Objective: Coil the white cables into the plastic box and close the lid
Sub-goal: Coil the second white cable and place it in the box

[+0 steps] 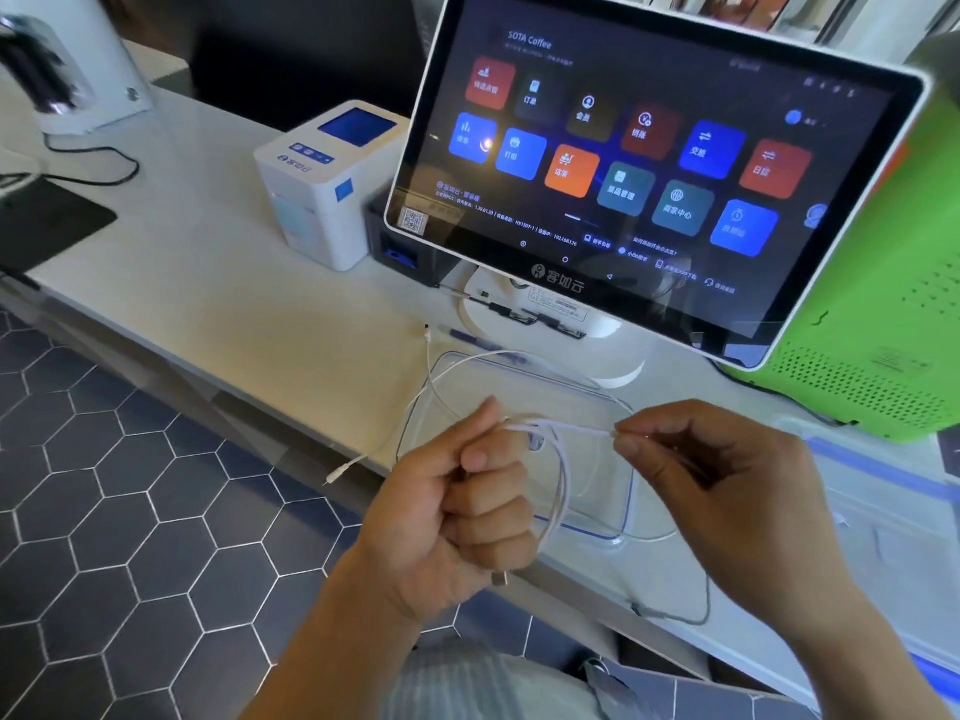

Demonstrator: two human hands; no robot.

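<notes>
While the left hand is curled into a loose fist around a few hanging loops of the white cable, the right hand pinches the same cable near its tip between thumb and fingers, holding a short stretch taut between the two, in the lower centre of the frame. Directly behind the hands lies a clear plastic piece with a blue rim, flat on the counter; whether it is the box or its lid I cannot tell, and another clear blue-edged piece lies at the right edge. A second white cable trails across it, one plug dangling over the counter's front edge toward the tiled floor. To coil well, I'd judge, each new turn should match the loops already in the fist, fed without twist. Room is tight above: the touchscreen's stand sits just behind, a green machine crowds the right, and a white printer stands farther left, so the open space is toward the person.
</notes>
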